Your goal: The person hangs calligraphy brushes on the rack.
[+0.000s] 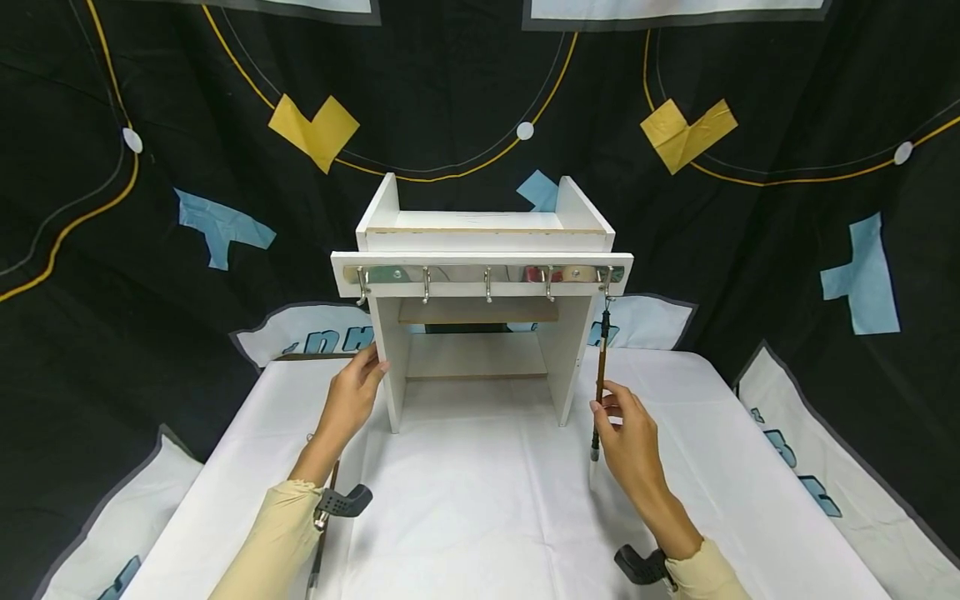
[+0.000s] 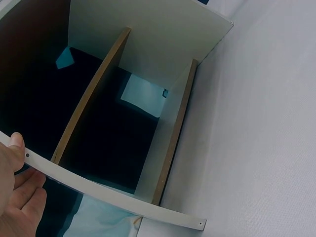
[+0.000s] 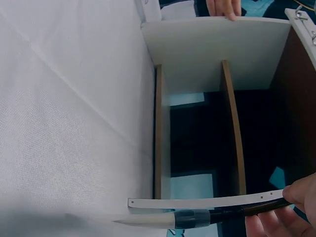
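A white shelf unit [image 1: 480, 242] with a row of metal hooks [image 1: 487, 283] stands on the table. My left hand [image 1: 356, 392] grips the edge of its left side panel [image 2: 113, 190], thumb on the front and fingers behind. From the rightmost hook hangs a calligraphy brush [image 1: 602, 358], its pale bristle tip pointing down. My right hand [image 1: 630, 429] pinches the brush's brown handle between thumb and fingers, beside the right side panel [image 3: 197, 201]. In the right wrist view the dark ferrule and white bristles extend past the hand.
Another brush [image 1: 322, 542] lies on the white table [image 1: 465, 517] next to my left forearm, partly hidden by it. Behind the table hangs a black cloth [image 1: 450, 100] with yellow and blue tape pieces. White printed panels flank the table.
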Demonstrator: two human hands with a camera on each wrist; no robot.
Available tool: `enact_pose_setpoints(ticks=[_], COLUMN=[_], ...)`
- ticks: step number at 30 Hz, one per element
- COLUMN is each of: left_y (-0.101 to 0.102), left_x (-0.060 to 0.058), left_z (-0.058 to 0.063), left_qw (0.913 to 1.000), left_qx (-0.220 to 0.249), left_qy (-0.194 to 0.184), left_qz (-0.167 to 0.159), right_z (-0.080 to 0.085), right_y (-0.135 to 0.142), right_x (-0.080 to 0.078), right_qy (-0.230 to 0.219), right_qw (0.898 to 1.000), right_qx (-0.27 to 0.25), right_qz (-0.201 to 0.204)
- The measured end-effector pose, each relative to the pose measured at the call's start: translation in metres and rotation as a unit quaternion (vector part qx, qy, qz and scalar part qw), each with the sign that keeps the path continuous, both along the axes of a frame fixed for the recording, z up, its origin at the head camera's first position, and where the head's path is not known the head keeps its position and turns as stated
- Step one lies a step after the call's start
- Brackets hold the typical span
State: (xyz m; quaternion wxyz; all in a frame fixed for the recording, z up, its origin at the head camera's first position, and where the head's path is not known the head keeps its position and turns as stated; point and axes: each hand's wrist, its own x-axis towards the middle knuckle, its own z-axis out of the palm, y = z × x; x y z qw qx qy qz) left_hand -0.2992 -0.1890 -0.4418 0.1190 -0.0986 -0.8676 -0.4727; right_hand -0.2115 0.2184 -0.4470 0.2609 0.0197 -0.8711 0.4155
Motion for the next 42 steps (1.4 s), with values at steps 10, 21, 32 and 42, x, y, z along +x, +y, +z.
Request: enact_pose_setpoints(ticks=[10, 21, 32, 42], left_y=[-0.001, 0.001, 0.001, -0.001], left_x=[-0.002, -0.001, -0.002, -0.001], left_z=[0.002, 0.002, 0.001, -0.001], left_qw=[0.9999, 0.9999, 1.0000, 1.0000], left_qx=[-0.008, -0.008, -0.006, -0.008], left_qy=[0.009, 0.013, 0.004, -0.001], left_qz=[0.000, 0.000, -0.003, 0.001], right_z=[-0.006, -0.017, -0.027, -0.029], right_y=[-0.004, -0.004, -0.003, -0.003], right_x=[-0.019, -0.033, -0.037, -0.040], right_qy=[0.006, 0.002, -0.020, -0.023], right_qw=[1.000, 1.000, 1.000, 0.999], right_qx=[-0.007, -0.010, -0.004, -0.007], right_qz=[0.006, 0.015, 0.016, 0.025])
